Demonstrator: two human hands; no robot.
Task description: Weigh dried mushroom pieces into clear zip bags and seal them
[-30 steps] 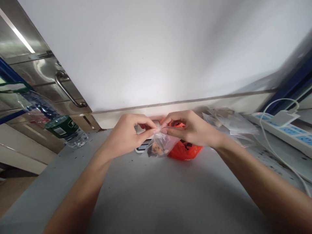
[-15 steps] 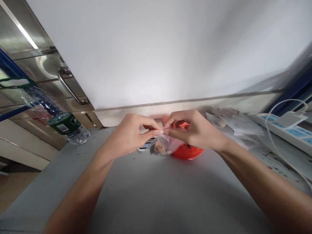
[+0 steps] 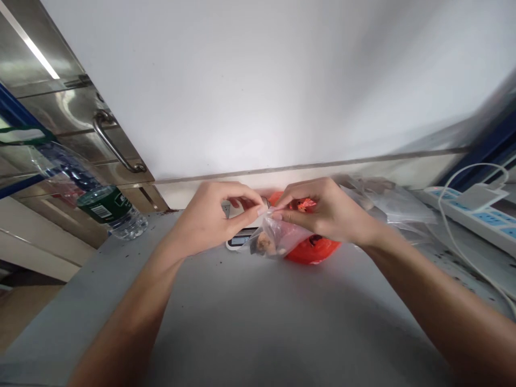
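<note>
Between my hands hangs a small clear plastic bag (image 3: 282, 236) with brownish lumps (image 3: 266, 244) inside, their kind not clear. My left hand (image 3: 217, 212) pinches the bag's top edge between thumb and fingertips. Close beside it, my right hand (image 3: 318, 209) pinches the same edge from the other side. Behind the bag lies a digital scale (image 3: 241, 240), its display partly showing and the rest hidden by my left hand and the bag. An orange-red plastic bag (image 3: 312, 251) with dark pieces in it sits under and behind my right hand.
On the left stands a large water bottle (image 3: 108, 207) with a green label and handle. Several clear plastic bags (image 3: 403, 207) lie at the right, near a white power strip (image 3: 484, 215) with a plugged-in charger and cable (image 3: 451, 242). A white wall (image 3: 250, 97) backs the grey table (image 3: 242, 322).
My fingertips have moved slightly apart along the bag's edge, my left hand shifting a little left. More of the scale's display shows now.
</note>
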